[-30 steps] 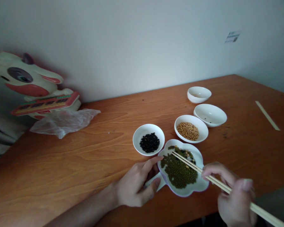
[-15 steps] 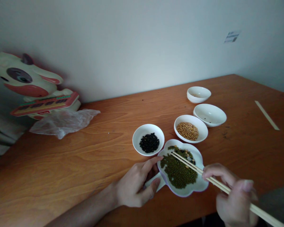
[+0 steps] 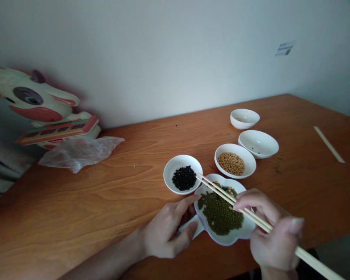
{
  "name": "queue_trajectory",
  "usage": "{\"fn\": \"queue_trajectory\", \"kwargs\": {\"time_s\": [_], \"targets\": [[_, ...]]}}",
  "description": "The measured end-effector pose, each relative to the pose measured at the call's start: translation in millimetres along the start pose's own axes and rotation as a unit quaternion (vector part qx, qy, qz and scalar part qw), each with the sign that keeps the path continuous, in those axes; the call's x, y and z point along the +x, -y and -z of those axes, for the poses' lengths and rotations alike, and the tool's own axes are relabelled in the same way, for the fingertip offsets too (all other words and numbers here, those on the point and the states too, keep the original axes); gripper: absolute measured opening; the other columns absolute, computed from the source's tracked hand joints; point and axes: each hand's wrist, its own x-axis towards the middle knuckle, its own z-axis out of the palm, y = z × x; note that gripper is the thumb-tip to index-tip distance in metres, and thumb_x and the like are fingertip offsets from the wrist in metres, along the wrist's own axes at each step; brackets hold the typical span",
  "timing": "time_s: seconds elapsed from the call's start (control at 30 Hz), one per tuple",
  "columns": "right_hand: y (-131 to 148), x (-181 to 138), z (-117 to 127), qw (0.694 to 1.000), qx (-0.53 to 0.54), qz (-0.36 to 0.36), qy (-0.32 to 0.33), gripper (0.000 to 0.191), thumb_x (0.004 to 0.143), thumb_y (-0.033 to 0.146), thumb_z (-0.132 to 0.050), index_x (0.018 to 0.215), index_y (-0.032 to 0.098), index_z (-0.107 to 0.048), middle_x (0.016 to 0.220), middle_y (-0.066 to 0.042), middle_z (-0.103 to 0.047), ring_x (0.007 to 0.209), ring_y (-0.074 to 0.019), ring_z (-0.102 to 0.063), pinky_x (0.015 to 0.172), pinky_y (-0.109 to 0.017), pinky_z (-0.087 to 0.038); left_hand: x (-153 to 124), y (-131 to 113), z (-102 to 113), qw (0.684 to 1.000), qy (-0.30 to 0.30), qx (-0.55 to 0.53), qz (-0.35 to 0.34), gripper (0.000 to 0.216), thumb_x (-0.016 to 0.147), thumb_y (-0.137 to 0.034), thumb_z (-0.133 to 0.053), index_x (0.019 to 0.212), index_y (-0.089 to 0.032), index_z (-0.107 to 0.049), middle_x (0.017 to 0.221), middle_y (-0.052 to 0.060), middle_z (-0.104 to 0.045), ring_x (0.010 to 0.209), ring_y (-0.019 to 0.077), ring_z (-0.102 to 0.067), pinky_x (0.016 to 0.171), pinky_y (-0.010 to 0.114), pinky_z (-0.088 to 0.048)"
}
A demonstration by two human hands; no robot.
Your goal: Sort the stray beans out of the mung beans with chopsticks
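Note:
My right hand (image 3: 270, 229) grips a pair of wooden chopsticks (image 3: 221, 194), whose tips lie over the right rim of a white bowl of black beans (image 3: 169, 173). Whether the tips pinch a bean is too small to tell. My left hand (image 3: 170, 227) is closed around the short handle of a flower-shaped dish (image 3: 224, 240), its index finger resting on the rim. Mostly green mung beans (image 3: 220, 214) fill the dish, with some black and tan ones near its far side. Just behind it stands a white bowl of yellow soybeans (image 3: 231, 163).
A white bowl (image 3: 262, 142) with a few dark specks and another white bowl (image 3: 245, 122) stand farther back. A pale strip (image 3: 329, 144) lies at right. At left are a cow-shaped toy keyboard (image 3: 46, 105) and a crumpled clear plastic bag (image 3: 81, 151).
My right hand has moved left, taking the chopstick tips from above the mung beans to the rim of the black bean bowl. My left hand keeps its hold on the dish.

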Motion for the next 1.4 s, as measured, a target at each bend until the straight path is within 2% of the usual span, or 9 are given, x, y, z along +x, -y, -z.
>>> {"fn": "queue_trajectory", "kwargs": {"time_s": [0.1,0.17,0.27,0.37,0.67,0.93,1.4], "targets": [[-10,-11,14,0.999,0.005,-0.027,-0.043,0.081,0.106,0.075,-0.023,0.072,0.025,-0.077,0.076,-0.009,-0.074,0.073,-0.0273,-0.070,0.059,-0.036,-0.053,0,0,0,1.000,-0.002,0.000,-0.007,0.073,0.097,-0.019,-0.061,0.164,-0.019,-0.032,0.100,0.008,-0.068,0.070,0.0153,-0.059,0.062,0.027,-0.050],[-20,-19,29,0.998,-0.012,-0.048,-0.047,0.080,0.108,0.071,-0.021,0.073,0.026,-0.077,0.075,-0.008,-0.074,0.075,-0.0265,-0.070,0.059,-0.034,-0.054,0,0,0,1.000,-0.001,-0.006,-0.007,0.074,0.097,-0.018,-0.060,0.165,-0.021,-0.031,0.100,0.007,-0.067,0.066,0.0137,-0.057,0.060,0.026,-0.048],[-35,-25,48,0.998,-0.042,-0.045,0.025,0.076,0.110,0.064,-0.021,0.076,0.025,-0.077,0.074,-0.008,-0.074,0.071,-0.0250,-0.071,0.056,-0.032,-0.053,0,0,0,1.000,0.000,-0.009,0.000,0.074,0.097,-0.018,-0.060,0.164,-0.021,-0.031,0.100,0.007,-0.067,0.068,0.0142,-0.057,0.061,0.027,-0.048],[-43,-27,55,0.994,-0.055,-0.024,0.092,0.079,0.110,0.066,-0.018,0.077,0.024,-0.076,0.073,-0.008,-0.074,0.065,-0.0235,-0.069,0.052,-0.032,-0.051,-1,0,0,1.000,0.001,-0.003,0.004,0.072,0.097,-0.018,-0.059,0.164,-0.021,-0.032,0.101,0.007,-0.067,0.073,0.0161,-0.059,0.065,0.029,-0.050],[-29,-35,55,0.995,-0.058,-0.040,0.069,0.076,0.109,0.066,-0.017,0.080,0.026,-0.074,0.079,-0.008,-0.074,0.076,-0.0252,-0.069,0.059,-0.034,-0.049,-1,-1,1,1.000,0.004,-0.006,0.007,0.070,0.098,-0.019,-0.058,0.163,-0.022,-0.032,0.101,0.007,-0.067,0.073,0.0155,-0.059,0.066,0.029,-0.050],[-42,-30,56,0.991,-0.056,-0.009,0.120,0.078,0.111,0.063,-0.011,0.086,0.025,-0.074,0.078,-0.006,-0.074,0.070,-0.0218,-0.069,0.058,-0.032,-0.050,-3,1,0,1.000,0.015,-0.004,0.018,0.070,0.099,-0.019,-0.057,0.163,-0.022,-0.031,0.103,0.007,-0.066,0.075,0.0158,-0.060,0.067,0.029,-0.050],[-54,-28,40,0.995,-0.063,-0.044,0.065,0.086,0.108,0.071,-0.009,0.079,0.023,-0.074,0.072,-0.008,-0.071,0.067,-0.0226,-0.068,0.055,-0.031,-0.051,-3,1,1,1.000,0.012,-0.006,0.018,0.070,0.098,-0.017,-0.058,0.163,-0.023,-0.031,0.103,0.007,-0.066,0.075,0.0154,-0.059,0.065,0.028,-0.049]]}}
